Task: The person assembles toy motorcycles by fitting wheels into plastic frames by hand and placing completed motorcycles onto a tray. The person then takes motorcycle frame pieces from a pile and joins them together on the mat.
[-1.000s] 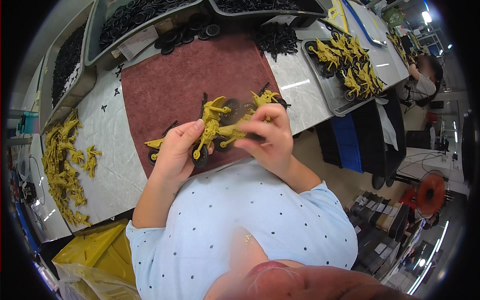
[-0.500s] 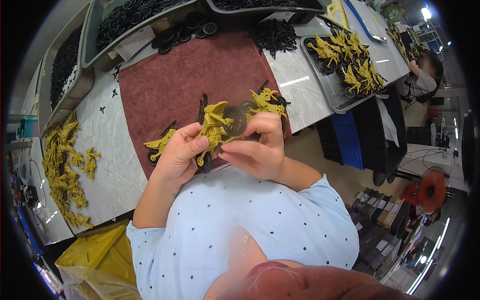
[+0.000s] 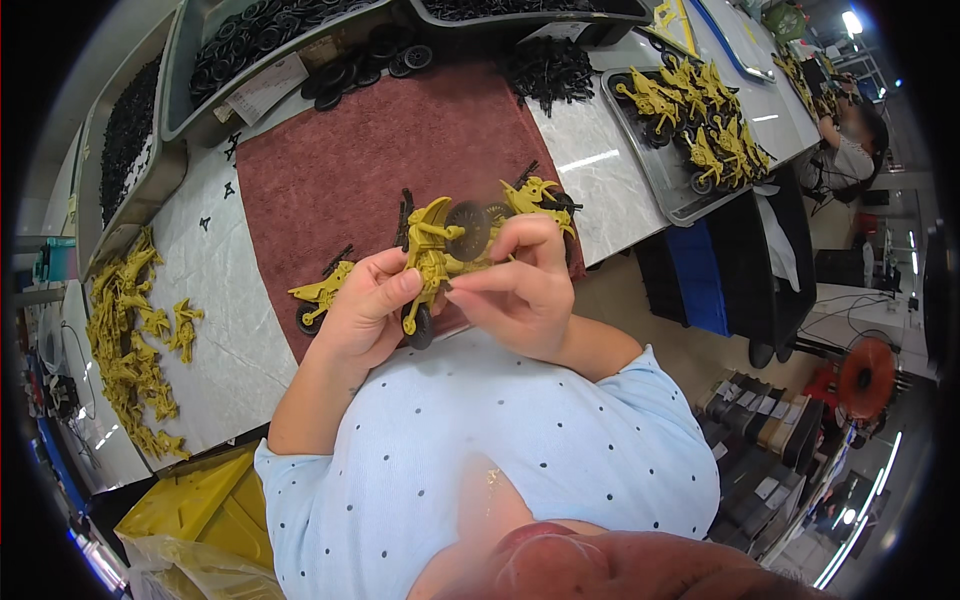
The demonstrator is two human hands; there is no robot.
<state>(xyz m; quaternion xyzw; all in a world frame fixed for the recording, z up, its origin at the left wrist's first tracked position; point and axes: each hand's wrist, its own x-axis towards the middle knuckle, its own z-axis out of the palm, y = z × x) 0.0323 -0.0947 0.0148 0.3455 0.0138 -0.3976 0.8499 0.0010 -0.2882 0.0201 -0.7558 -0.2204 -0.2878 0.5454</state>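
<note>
Toy motorcycle held above the mat's near edge

Toy motorcycle, yellow with black wheels, sits between both hands over the table's near edge. Left hand fingers wrap its body; right hand fingers pinch narrowly at its rear. Red mat lies mostly bare behind. Two more toys rest on the mat, one either side. Tray of finished toys sits far right, well apart.
</note>
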